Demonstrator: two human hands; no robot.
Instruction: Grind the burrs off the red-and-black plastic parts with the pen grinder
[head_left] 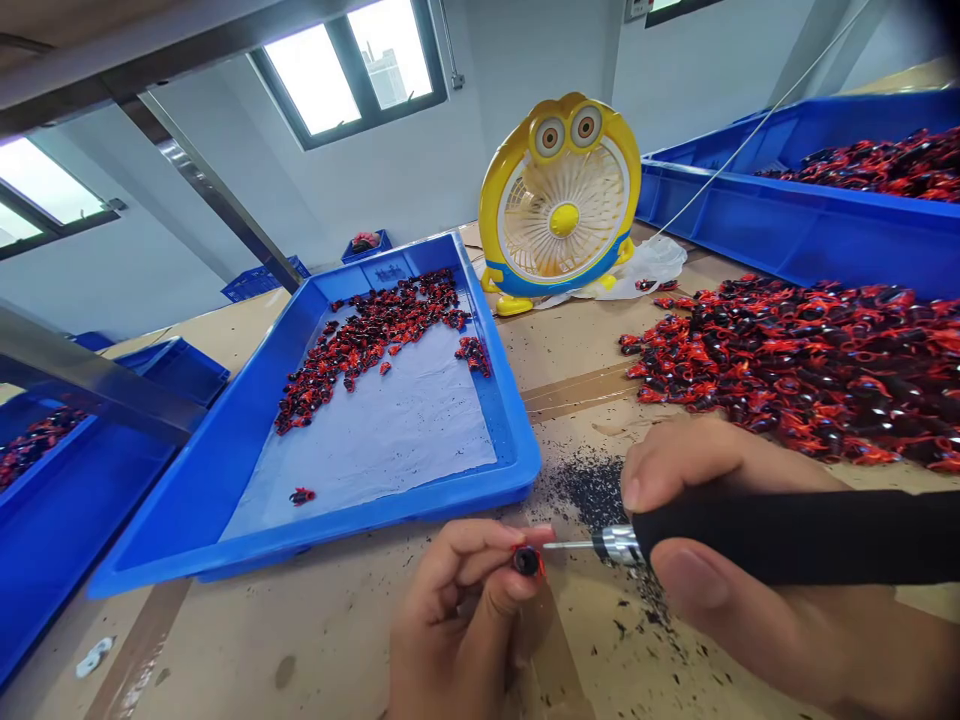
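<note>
No text, brand or number you can read here. Nearest thing to a label: a short row of dark marks [390,272] on the far inner wall of the large blue rectangular plastic tray with a white sheet inside [375,527]. They look like printed or handwritten characters, but they're too small and blurred for you to make out letters, digits or even the script. You also get a small white box on the wall [637,8], cut off by the top edge; its tiny dark details are illegible, and you can't tell whether they're lettering or parts.
</note>
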